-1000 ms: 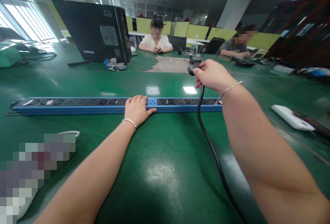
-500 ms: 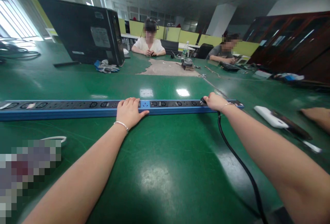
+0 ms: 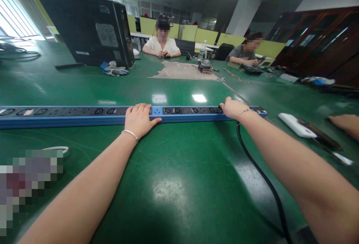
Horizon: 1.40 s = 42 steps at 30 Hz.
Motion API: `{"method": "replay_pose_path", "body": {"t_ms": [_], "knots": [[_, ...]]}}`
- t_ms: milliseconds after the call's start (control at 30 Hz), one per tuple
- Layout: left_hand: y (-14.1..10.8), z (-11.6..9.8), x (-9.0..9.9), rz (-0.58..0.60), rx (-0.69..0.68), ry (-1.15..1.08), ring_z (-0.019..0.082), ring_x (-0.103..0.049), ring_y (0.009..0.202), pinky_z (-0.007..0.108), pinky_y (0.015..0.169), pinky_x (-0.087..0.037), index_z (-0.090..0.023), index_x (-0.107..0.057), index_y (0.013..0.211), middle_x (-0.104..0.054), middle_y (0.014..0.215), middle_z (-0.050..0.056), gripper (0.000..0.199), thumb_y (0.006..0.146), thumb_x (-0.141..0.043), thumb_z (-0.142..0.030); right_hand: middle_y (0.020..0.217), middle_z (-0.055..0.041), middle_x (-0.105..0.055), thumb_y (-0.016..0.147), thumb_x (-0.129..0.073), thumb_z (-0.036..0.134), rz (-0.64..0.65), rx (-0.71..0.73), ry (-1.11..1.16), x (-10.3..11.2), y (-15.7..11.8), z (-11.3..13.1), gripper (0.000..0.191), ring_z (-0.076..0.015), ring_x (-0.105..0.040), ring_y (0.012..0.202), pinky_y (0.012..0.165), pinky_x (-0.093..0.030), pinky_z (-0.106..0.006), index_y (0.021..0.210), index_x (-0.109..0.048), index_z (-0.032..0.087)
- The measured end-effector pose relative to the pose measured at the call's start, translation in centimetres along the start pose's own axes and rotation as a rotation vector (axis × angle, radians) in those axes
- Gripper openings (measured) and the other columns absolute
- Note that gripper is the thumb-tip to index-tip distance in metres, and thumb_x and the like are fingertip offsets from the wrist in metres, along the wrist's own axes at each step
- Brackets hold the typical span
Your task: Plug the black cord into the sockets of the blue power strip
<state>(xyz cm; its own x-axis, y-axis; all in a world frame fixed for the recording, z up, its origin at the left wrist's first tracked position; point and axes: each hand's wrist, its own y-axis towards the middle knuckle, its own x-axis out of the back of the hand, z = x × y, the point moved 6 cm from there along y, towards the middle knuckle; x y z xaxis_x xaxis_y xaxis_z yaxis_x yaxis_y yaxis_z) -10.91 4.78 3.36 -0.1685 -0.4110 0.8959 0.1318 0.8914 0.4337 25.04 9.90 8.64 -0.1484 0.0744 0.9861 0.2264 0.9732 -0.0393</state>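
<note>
A long blue power strip [image 3: 190, 118] with black sockets lies across the green table. My left hand [image 3: 139, 116] grips it near the middle, fingers over the top and thumb stretched along the front side, beside a single blue socket [image 3: 157, 111]. Toward the strip's right end, my right hand [image 3: 232, 108] is closed around a black plug [image 3: 221, 108] at the sockets. Most of that plug is hidden by my fingers, so I cannot tell how deep it sits. Its thick black cable [image 3: 262, 176] hangs from under my hand and curves toward the lower right.
Behind the strip stand a black computer case [image 3: 81, 30] and grey-blue gloves [image 3: 114, 69]. A white device [image 3: 297, 125] lies at the right, near another person's hand [image 3: 344, 124]. Two people sit across the table, with a bottle [image 3: 202, 51] between them. A blurred-out object [image 3: 30, 176] is at lower left.
The view has shifted slightly. Both hands keep their places on the strip and the plug, with my right hand perhaps a little lower over the sockets.
</note>
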Motion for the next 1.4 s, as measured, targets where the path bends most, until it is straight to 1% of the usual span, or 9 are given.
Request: {"method": "replay_pose_path", "body": {"t_ms": [267, 600, 800, 900, 1000, 1067, 1133, 1233, 1400], "knots": [[0.1, 0.1, 0.0, 0.003, 0.003, 0.013, 0.030, -0.044, 0.121, 0.045, 0.100, -0.028, -0.017, -0.048, 0.126, -0.054, 0.128, 0.016, 0.068, 0.079, -0.043, -0.065, 0.107, -0.0268, -0.062, 0.092, -0.025, 0.039, -0.032, -0.040, 0.048, -1.6, -0.6, 0.5, 0.045, -0.0333, -0.062, 0.101, 0.084, -0.045, -0.044, 0.116, -0.044, 0.006], [0.0, 0.0, 0.0, -0.002, -0.007, 0.010, 0.031, -0.044, 0.121, 0.044, 0.100, -0.027, -0.016, -0.048, 0.126, -0.054, 0.128, 0.016, 0.067, 0.081, -0.041, -0.064, 0.104, -0.0243, -0.064, 0.093, -0.024, 0.037, -0.093, -0.061, 0.049, -1.4, -2.0, 1.2, 0.043, -0.0317, -0.063, 0.099, 0.085, -0.045, -0.045, 0.116, -0.046, 0.008], [0.0, 0.1, 0.0, -0.003, 0.001, 0.024, 0.030, -0.045, 0.121, 0.044, 0.100, -0.028, -0.017, -0.048, 0.126, -0.054, 0.129, 0.015, 0.066, 0.080, -0.042, -0.065, 0.107, -0.0237, -0.063, 0.094, -0.026, 0.039, -0.038, -0.057, 0.106, -1.6, -1.0, 0.6, 0.045, -0.0303, -0.061, 0.103, 0.086, -0.045, -0.040, 0.112, -0.054, 0.007], [0.0, 0.1, 0.0, 0.007, 0.010, 0.024, 0.030, -0.044, 0.122, 0.044, 0.101, -0.028, -0.019, -0.048, 0.127, -0.054, 0.130, 0.014, 0.065, 0.080, -0.042, -0.064, 0.107, -0.0232, -0.064, 0.093, -0.027, 0.038, -0.116, -0.056, 0.120, 0.7, -0.2, -1.2, 0.047, -0.0297, -0.060, 0.104, 0.086, -0.045, -0.036, 0.107, -0.059, 0.007], [0.0, 0.0, 0.1, 0.012, 0.009, 0.014, 0.030, -0.045, 0.122, 0.044, 0.101, -0.027, -0.018, -0.048, 0.127, -0.054, 0.130, 0.015, 0.066, 0.080, -0.043, -0.064, 0.108, -0.0238, -0.064, 0.093, -0.026, 0.042, -0.276, -0.112, 0.117, 3.8, 0.4, -4.9, 0.051, -0.0302, -0.061, 0.101, 0.082, -0.046, -0.035, 0.106, -0.061, 0.007], [0.0, 0.0, 0.3, 0.007, 0.006, 0.011, 0.031, -0.045, 0.122, 0.044, 0.101, -0.028, -0.017, -0.049, 0.127, -0.054, 0.130, 0.015, 0.067, 0.079, -0.043, -0.063, 0.107, -0.0236, -0.064, 0.092, -0.028, 0.043, -0.271, -0.112, 0.096, 4.5, 0.8, -7.3, 0.052, -0.0300, -0.061, 0.099, 0.080, -0.046, -0.035, 0.103, -0.063, 0.007], [0.0, 0.0, 0.3, 0.011, 0.008, 0.005, 0.031, -0.045, 0.122, 0.045, 0.101, -0.028, -0.017, -0.049, 0.127, -0.054, 0.129, 0.015, 0.066, 0.079, -0.044, -0.063, 0.105, -0.0227, -0.065, 0.091, -0.029, 0.044, -0.225, -0.127, 0.080, 3.9, 1.2, -9.6, 0.052, -0.0294, -0.061, 0.097, 0.078, -0.046, -0.034, 0.101, -0.064, 0.007], [0.1, 0.0, 0.3, 0.026, 0.011, -0.008, 0.031, -0.045, 0.122, 0.046, 0.101, -0.028, -0.019, -0.048, 0.128, -0.054, 0.130, 0.015, 0.066, 0.079, -0.043, -0.063, 0.103, -0.0215, -0.066, 0.090, -0.031, 0.044, -0.157, -0.162, 0.077, 1.5, 1.5, -11.7, 0.051, -0.0287, -0.062, 0.096, 0.075, -0.046, -0.033, 0.101, -0.065, 0.008], [0.1, -0.1, 0.3, 0.018, 0.009, -0.003, 0.031, -0.045, 0.122, 0.046, 0.101, -0.028, -0.018, -0.048, 0.127, -0.054, 0.129, 0.015, 0.066, 0.079, -0.044, -0.063, 0.107, -0.0203, -0.065, 0.090, -0.032, 0.042, -0.118, -0.178, 0.111, -2.1, 2.2, -12.2, 0.049, -0.0281, -0.061, 0.098, 0.077, -0.045, -0.032, 0.108, -0.062, 0.007]]}}
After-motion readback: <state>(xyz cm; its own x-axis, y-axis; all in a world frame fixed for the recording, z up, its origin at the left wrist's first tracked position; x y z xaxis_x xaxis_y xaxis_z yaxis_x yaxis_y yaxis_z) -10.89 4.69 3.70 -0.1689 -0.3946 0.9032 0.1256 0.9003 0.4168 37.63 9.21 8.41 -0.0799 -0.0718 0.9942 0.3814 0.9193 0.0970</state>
